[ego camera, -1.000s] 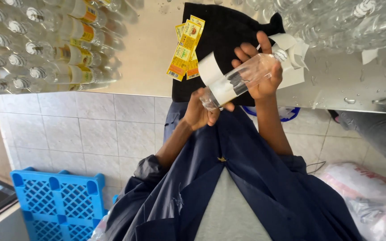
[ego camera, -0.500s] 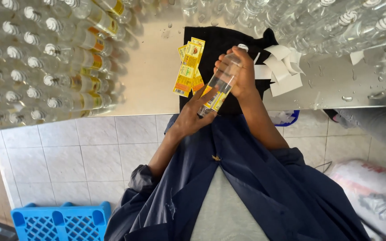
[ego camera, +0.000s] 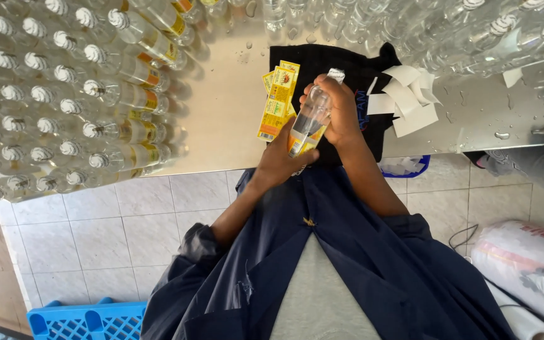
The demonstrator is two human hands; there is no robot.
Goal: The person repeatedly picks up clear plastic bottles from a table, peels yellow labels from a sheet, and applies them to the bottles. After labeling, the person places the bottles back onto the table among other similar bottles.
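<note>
Over the wet steel table [ego camera: 234, 119], with capped clear bottles [ego camera: 64, 113] massed at its left and far edges, I see a black cloth [ego camera: 347, 63] carrying yellow labels [ego camera: 276, 104] and white backing strips [ego camera: 410, 101]. Above the cloth, my right hand [ego camera: 341, 113] wraps the upper part of a clear bottle [ego camera: 310, 119]. My left hand [ego camera: 278, 164] pinches its lower end, where a yellow label sits.
</note>
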